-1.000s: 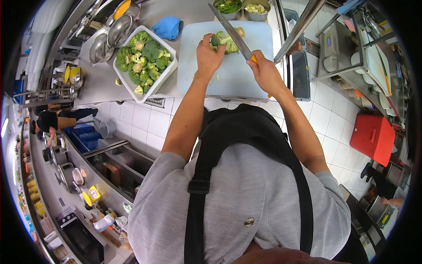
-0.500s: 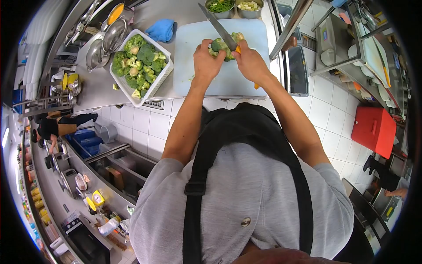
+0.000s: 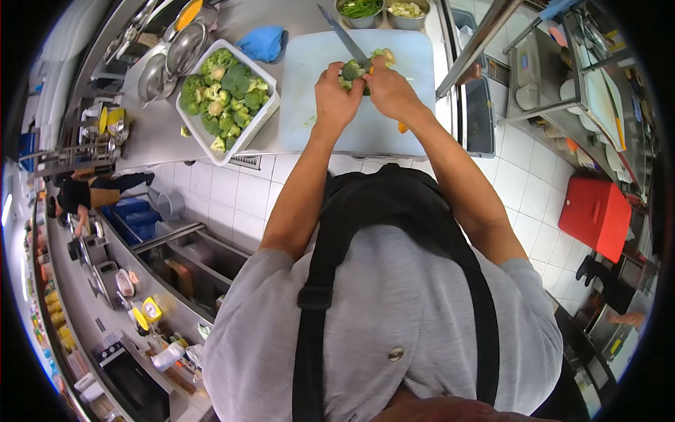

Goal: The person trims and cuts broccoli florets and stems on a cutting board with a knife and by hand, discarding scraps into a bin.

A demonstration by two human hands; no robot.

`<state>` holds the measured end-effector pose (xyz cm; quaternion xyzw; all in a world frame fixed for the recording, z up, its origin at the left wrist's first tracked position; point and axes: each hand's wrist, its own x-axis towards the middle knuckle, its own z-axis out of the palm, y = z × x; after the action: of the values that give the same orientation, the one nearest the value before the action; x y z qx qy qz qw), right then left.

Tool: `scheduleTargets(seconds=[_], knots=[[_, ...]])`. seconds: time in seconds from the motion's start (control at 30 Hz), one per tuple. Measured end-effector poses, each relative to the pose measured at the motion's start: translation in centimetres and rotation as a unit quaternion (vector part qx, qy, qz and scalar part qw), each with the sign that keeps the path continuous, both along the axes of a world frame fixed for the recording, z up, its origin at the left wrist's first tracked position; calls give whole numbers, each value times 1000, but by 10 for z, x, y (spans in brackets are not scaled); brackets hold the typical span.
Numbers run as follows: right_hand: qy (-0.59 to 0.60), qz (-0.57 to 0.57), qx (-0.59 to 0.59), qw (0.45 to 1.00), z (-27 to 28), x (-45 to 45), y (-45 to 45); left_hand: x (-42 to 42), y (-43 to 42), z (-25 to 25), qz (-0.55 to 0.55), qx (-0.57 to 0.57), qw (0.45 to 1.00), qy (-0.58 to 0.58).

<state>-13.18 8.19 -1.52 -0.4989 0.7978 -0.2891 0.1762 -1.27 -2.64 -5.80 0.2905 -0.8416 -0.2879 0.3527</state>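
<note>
On the pale cutting board [image 3: 302,63], my left hand [image 3: 337,97] is closed round a piece of broccoli [image 3: 354,69]. My right hand [image 3: 391,91] grips a chef's knife [image 3: 343,32] with an orange handle whose end shows below the palm. The blade points away from me and to the left, beside the broccoli; whether its edge is in the broccoli is hidden by my fingers. Another pale green broccoli piece [image 3: 385,55] lies just beyond my right hand. Small green crumbs are scattered on the board near my left wrist.
Left of the board stands a white plastic basket [image 3: 265,114] of broccoli florets [image 3: 239,81], with a blue cloth [image 3: 261,45] behind it. Metal containers of chopped greens [image 3: 358,8] and pale cubes [image 3: 406,10] sit at the back. A metal post [image 3: 478,46] rises at right. Another person [image 3: 77,195] works far left.
My hands have drawn closer together round the broccoli. My right hand has shifted slightly left, and the knife has moved left and a little nearer me with it.
</note>
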Motion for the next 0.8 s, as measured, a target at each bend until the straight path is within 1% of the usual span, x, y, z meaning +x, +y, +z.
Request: scheduleTargets(seconds=[0.03, 0.07, 0.1, 0.13, 0.2, 0.23, 0.3, 0.37, 0.4, 0.5, 0.6, 0.8], knots=[[32, 16, -20, 999, -20, -6, -6, -1, -2, -7, 0, 31, 999, 11], [64, 33, -41, 997, -24, -6, -9, -2, -4, -12, 1, 60, 998, 21], [48, 29, -29, 998, -27, -6, -11, -2, -6, -16, 5, 56, 998, 26], [34, 23, -18, 999, -17, -5, -12, -3, -7, -19, 8, 52, 998, 30], [-11, -2, 22, 1000, -2, 0, -13, -1, -6, -15, 12, 78, 996, 29], [-24, -18, 17, 999, 0, 0, -13, -2, -6, -12, 15, 145, 986, 81], [-51, -50, 11, 997, 4, 3, -9, -1, -5, -8, 19, 278, 943, 181], [-55, -82, -53, 994, 12, 4, -3, 15, -13, 14, -15, 436, 877, 202], [-60, -96, -83, 990, 14, 7, 2, 25, -16, 23, -29, 511, 833, 209], [-108, -59, -97, 988, 37, 8, 25, 44, -15, 27, -69, 563, 782, 258], [-116, -22, -100, 988, 49, 20, 45, 48, -13, 18, -70, 574, 768, 274], [-113, 1, -81, 990, 49, 33, 56, 48, -4, 16, -57, 532, 796, 282]])
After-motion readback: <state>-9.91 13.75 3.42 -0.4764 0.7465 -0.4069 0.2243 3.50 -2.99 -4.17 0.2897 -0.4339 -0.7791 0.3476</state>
